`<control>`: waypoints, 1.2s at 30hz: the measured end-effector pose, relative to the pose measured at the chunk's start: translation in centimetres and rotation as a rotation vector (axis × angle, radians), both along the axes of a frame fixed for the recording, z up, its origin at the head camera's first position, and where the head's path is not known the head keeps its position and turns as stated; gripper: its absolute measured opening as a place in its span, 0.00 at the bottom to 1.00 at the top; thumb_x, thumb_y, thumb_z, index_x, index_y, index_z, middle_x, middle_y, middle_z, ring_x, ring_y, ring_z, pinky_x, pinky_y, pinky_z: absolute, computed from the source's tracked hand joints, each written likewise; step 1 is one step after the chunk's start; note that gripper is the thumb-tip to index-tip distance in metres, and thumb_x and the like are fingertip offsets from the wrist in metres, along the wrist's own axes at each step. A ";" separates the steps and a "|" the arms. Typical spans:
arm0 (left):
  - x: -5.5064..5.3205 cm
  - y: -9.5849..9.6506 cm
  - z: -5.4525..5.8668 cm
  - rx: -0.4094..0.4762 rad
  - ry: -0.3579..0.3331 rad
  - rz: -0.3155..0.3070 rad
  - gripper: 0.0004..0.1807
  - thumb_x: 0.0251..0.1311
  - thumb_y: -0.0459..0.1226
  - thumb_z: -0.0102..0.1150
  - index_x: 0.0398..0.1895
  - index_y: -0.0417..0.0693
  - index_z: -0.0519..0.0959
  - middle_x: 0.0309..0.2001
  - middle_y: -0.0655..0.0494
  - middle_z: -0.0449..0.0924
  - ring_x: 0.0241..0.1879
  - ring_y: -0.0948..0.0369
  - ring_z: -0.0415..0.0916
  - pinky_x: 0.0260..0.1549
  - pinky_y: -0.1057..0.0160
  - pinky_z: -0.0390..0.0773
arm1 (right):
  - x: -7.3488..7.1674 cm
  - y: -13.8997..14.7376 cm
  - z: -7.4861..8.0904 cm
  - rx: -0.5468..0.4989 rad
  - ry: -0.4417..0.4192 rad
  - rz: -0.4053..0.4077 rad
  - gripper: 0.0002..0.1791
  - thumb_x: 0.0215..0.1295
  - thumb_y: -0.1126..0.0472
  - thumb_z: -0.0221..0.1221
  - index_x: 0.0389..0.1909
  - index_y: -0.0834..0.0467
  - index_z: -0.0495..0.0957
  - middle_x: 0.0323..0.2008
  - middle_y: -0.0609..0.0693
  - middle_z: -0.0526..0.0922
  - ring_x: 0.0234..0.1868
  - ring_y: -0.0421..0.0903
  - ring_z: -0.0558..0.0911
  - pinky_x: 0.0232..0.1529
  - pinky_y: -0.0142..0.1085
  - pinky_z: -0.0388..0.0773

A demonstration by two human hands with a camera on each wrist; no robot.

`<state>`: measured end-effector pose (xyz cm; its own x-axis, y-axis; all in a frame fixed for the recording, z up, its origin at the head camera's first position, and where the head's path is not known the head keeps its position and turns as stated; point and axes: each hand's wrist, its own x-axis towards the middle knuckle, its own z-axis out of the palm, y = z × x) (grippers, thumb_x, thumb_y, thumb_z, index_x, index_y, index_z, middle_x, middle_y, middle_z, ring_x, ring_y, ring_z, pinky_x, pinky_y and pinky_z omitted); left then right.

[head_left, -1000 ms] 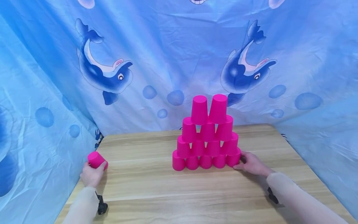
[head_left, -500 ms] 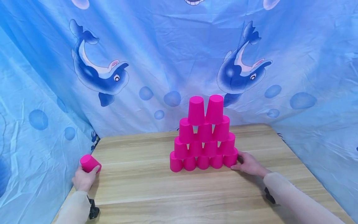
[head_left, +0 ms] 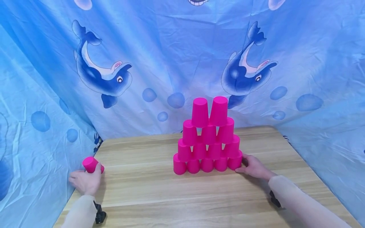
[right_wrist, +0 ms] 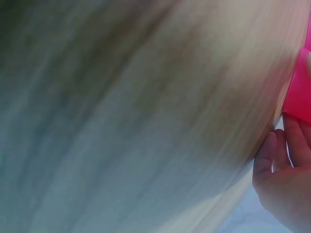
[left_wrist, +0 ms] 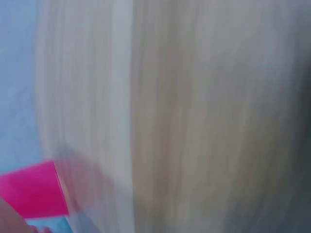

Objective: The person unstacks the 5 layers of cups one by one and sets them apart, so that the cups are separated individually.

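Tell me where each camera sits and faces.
Head: on the head, facing forward and down at the table, cup pyramid and dolphin curtain; left hand, right hand and sleeves show.
Left wrist: on that wrist, facing the blurred table; part of the left hand shows at the lower-left corner.
Right wrist: on that wrist, also mostly facing the table; the right hand shows at lower right.
Shared: head and left wrist both show the single cup by the left hand.

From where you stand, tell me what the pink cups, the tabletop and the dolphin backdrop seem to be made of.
Pink cups: probably plastic, smooth and fairly matte; even colour, little glare.
Tabletop: wood or wood-look laminate, low sheen; light and dark grain bands.
Dolphin backdrop: likely thin synthetic fabric, slightly glossy; creases, soft folds and faint shine show.
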<state>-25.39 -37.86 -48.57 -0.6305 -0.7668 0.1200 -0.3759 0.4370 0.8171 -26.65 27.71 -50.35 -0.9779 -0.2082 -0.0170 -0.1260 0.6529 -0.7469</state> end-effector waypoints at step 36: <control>-2.5 22.3 11.6 -0.083 0.400 -0.764 0.37 0.54 0.59 0.63 0.57 0.41 0.72 0.53 0.48 0.72 0.51 0.53 0.71 0.50 0.54 0.73 | -0.2 0.2 -0.2 -0.012 0.030 0.048 0.43 0.50 0.55 0.72 0.65 0.65 0.65 0.60 0.62 0.72 0.61 0.63 0.69 0.57 0.53 0.68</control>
